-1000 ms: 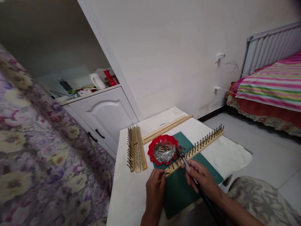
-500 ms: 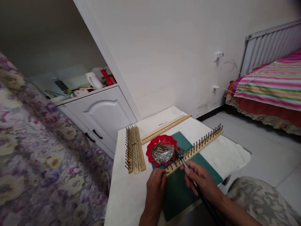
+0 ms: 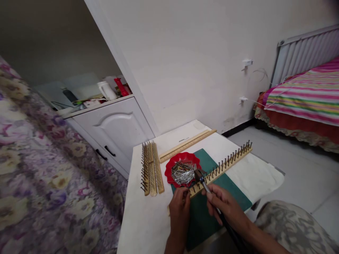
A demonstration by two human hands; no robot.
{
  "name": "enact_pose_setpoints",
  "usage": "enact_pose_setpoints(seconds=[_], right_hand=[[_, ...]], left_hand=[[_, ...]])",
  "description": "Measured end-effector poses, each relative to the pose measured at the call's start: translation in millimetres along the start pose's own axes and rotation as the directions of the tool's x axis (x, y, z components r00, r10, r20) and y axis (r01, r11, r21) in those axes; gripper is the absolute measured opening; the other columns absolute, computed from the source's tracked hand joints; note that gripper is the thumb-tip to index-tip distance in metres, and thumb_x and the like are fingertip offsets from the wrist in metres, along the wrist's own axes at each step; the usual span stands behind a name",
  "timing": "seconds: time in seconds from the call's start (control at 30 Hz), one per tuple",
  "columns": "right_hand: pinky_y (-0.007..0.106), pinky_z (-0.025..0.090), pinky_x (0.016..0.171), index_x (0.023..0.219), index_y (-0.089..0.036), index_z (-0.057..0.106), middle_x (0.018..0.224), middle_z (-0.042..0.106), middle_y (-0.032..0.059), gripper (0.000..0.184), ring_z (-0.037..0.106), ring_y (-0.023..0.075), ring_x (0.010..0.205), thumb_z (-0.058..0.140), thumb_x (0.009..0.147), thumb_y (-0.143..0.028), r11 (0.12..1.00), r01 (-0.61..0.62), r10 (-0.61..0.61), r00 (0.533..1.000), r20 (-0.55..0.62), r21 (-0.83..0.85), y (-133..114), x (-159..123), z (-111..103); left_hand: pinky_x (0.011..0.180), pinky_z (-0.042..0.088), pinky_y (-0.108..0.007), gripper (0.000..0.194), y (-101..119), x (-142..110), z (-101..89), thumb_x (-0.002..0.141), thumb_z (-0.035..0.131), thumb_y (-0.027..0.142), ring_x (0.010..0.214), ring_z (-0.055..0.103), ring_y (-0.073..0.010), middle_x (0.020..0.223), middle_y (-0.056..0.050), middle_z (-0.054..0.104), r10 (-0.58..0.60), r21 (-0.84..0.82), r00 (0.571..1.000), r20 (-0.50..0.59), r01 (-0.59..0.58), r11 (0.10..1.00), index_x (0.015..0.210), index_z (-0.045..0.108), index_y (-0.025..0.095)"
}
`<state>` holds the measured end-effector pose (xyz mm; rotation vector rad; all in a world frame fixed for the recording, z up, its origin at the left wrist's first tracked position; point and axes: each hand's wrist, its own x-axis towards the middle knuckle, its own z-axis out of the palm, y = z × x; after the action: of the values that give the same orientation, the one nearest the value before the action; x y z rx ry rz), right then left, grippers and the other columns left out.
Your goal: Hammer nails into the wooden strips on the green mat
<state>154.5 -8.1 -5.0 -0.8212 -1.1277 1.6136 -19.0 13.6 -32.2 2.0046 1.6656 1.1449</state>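
My right hand (image 3: 225, 201) is wrapped around the handle of a hammer (image 3: 209, 192). The hammer's dark head is over the wooden strip (image 3: 227, 165), close to the red bowl's edge. A row of dark nails (image 3: 221, 165) stands upright along this strip, which lies slantwise over a green mat (image 3: 203, 222). At the strip's near left end, my left hand (image 3: 180, 204) has its fingers pinched together at a nail, partly hidden by the fingers. The red scalloped bowl (image 3: 168, 176), filled with silver and dark nails, sits just beyond my left hand.
Several nail-studded wooden strips (image 3: 152, 173) lie at the table's left. Bare wooden strips (image 3: 185, 145) lie towards the back, near a loose nail. The white table (image 3: 143, 218) stands against the wall, beside a white cabinet (image 3: 116, 130). A flowered curtain (image 3: 53, 169) hangs at left.
My left hand has moved a little right along the strip, and the strip's end now shows left of it. The hammer head has shifted slightly left and towards the bowl.
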Motion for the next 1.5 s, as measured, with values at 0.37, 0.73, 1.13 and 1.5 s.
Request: enact_pose_setpoints(seconds=[0.37, 0.73, 1.13, 1.5], right_hand=[[0.014, 0.02, 0.028, 0.09, -0.018, 0.047, 0.047, 0.052, -0.0084, 0.031, 0.034, 0.0036, 0.026, 0.047, 0.084, -0.048, 0.999, -0.052, 0.053, 0.995, 0.082, -0.003, 3, -2, 9], [0.012, 0.021, 0.027, 0.085, -0.019, 0.046, 0.047, 0.051, -0.0088, 0.031, 0.033, 0.0025, 0.025, 0.047, 0.083, -0.05, 0.993, -0.114, 0.116, 0.979, 0.17, -0.024, 4, -7, 16], [0.013, 0.018, 0.028, 0.083, -0.019, 0.046, 0.047, 0.052, -0.0084, 0.033, 0.033, 0.0031, 0.025, 0.046, 0.083, -0.051, 0.986, -0.145, 0.157, 0.973, 0.169, -0.084, 9, -5, 17], [0.013, 0.018, 0.027, 0.092, -0.017, 0.046, 0.047, 0.056, -0.0066, 0.031, 0.033, 0.0025, 0.024, 0.049, 0.084, -0.046, 0.993, -0.076, 0.072, 0.996, 0.054, 0.087, 7, -1, 5]], left_hand=[[0.062, 0.044, -0.023, 0.014, -2, -2, 13.3, 0.08, 0.051, 0.029, 0.069, 0.055, -0.0139, 0.074, -0.001, 0.057, -0.092, -0.1, 0.993, -0.076, 0.085, 0.991, 0.072, 0.057, 0.019], [0.06, 0.038, -0.022, 0.015, -7, -3, 14.8, 0.079, 0.048, 0.02, 0.065, 0.051, -0.0124, 0.069, 0.001, 0.051, -0.075, -0.019, 0.995, -0.059, 0.074, 0.997, 0.064, 0.052, 0.018], [0.06, 0.038, -0.023, 0.012, -10, -2, 16.6, 0.076, 0.046, 0.015, 0.064, 0.049, -0.0124, 0.069, 0.001, 0.05, -0.076, -0.023, 0.996, -0.046, 0.075, 0.997, 0.066, 0.052, 0.019], [0.06, 0.042, -0.023, 0.013, -10, -5, -8.7, 0.081, 0.049, 0.025, 0.067, 0.054, -0.0134, 0.075, -0.001, 0.055, -0.049, -0.023, 0.998, 0.026, 0.05, 0.999, 0.074, 0.058, 0.019]])
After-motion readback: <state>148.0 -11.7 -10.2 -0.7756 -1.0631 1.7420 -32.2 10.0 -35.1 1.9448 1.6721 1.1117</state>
